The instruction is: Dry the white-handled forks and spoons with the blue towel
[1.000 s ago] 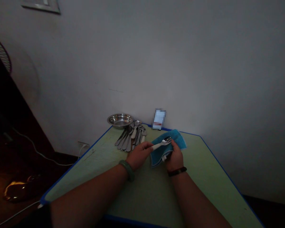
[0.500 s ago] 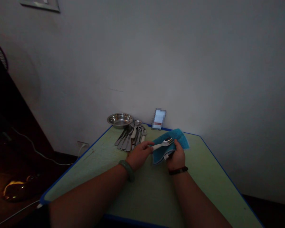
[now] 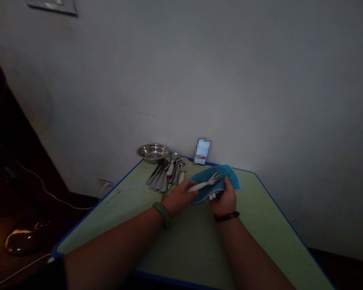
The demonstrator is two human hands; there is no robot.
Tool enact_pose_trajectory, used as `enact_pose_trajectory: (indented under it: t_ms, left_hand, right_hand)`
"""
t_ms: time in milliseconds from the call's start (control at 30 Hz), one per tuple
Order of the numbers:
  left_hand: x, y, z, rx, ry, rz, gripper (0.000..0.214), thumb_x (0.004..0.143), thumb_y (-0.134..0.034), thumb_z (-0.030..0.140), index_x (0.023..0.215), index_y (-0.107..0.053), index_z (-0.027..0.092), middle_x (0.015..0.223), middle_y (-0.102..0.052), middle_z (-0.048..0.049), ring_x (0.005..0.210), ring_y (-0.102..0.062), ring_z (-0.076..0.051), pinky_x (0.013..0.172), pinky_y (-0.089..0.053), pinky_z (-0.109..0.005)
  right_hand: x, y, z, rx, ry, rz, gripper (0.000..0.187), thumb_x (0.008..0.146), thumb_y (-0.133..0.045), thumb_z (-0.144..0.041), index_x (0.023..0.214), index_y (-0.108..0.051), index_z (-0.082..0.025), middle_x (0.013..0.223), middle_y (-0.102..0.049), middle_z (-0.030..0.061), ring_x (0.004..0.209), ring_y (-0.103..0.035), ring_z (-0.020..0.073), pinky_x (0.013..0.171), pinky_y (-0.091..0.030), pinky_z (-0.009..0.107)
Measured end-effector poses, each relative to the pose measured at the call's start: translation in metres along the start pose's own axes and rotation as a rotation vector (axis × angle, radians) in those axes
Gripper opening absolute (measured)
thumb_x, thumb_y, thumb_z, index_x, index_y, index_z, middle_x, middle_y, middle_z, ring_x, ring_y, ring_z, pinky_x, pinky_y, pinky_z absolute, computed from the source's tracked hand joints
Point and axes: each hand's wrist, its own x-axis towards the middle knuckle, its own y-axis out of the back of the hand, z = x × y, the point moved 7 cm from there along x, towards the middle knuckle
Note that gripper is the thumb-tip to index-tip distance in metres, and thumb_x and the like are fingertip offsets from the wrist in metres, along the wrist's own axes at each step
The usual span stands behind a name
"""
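— Pale wall (image 3: 181, 80), green table (image 3: 193, 245) with a blue edge. What's the left hand (image 3: 179, 197) doing?

— Closed around the white handle of a fork (image 3: 203, 185), the head held over a blue cloth (image 3: 230, 176). The right hand (image 3: 224, 197) grips that cloth.

— How will the fork handle?

— Light and stiff, probably slick at the steel head, so take it by the handle.

— And farther out?

— A pile of cutlery (image 3: 166, 175) near the far edge, a steel bowl (image 3: 153, 152) just behind it.
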Motion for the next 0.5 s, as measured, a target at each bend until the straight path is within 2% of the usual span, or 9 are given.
enact_pose_trajectory:
  t_ms: [100, 200, 300, 400, 500]
  left_hand:
    - [-0.001, -0.002, 0.0, -0.04, 0.043, -0.013, 0.03, 0.071, -0.048, 0.034, 0.095, -0.05, 0.017, 0.06, -0.051, 0.0024, 0.046, -0.043, -0.007, 0.043, -0.035, -0.019]
    - [0.0, 0.0, 0.0, -0.081, 0.055, 0.013, 0.033, 0.071, -0.047, 0.039, 0.097, -0.051, 0.017, 0.064, -0.052, 0.0008, 0.048, -0.045, -0.008, 0.042, -0.036, -0.019]
    - [0.003, 0.005, 0.001, -0.025, 0.0, 0.075, 0.036, 0.072, -0.046, 0.041, 0.095, -0.056, 0.017, 0.078, -0.058, -0.0037, 0.063, -0.053, -0.013, 0.054, -0.042, -0.024]
    - [0.006, 0.009, 0.001, 0.079, -0.076, 0.103, 0.035, 0.073, -0.045, 0.043, 0.093, -0.061, 0.018, 0.088, -0.061, -0.0046, 0.08, -0.054, -0.017, 0.071, -0.041, -0.028]
    - [0.007, 0.012, -0.003, 0.12, -0.087, 0.121, 0.038, 0.072, -0.045, 0.045, 0.096, -0.06, 0.019, 0.092, -0.061, -0.0049, 0.083, -0.054, -0.018, 0.073, -0.04, -0.029]
  right_hand:
    - [-0.001, -0.004, 0.001, 0.009, -0.033, -0.035, 0.029, 0.073, -0.043, -0.04, 0.085, -0.059, -0.019, 0.08, -0.067, 0.0012, 0.078, -0.061, 0.0166, 0.073, -0.048, 0.033]
    - [0.0, -0.004, 0.002, -0.015, -0.026, -0.06, 0.033, 0.074, -0.041, -0.043, 0.088, -0.059, -0.02, 0.085, -0.066, 0.0015, 0.084, -0.06, 0.017, 0.074, -0.047, 0.034]
    - [0.001, -0.005, 0.009, -0.037, -0.047, -0.113, 0.034, 0.074, -0.041, -0.044, 0.092, -0.058, -0.02, 0.09, -0.065, 0.0029, 0.088, -0.059, 0.0174, 0.075, -0.047, 0.035]
    - [0.0, -0.008, 0.017, -0.043, -0.056, -0.168, 0.033, 0.073, -0.044, -0.042, 0.093, -0.058, -0.02, 0.095, -0.064, 0.0027, 0.09, -0.058, 0.0174, 0.077, -0.046, 0.035]
    - [0.0, -0.01, 0.025, -0.064, -0.049, -0.21, 0.031, 0.073, -0.046, -0.04, 0.095, -0.057, -0.02, 0.097, -0.063, 0.0031, 0.09, -0.058, 0.017, 0.078, -0.046, 0.035]
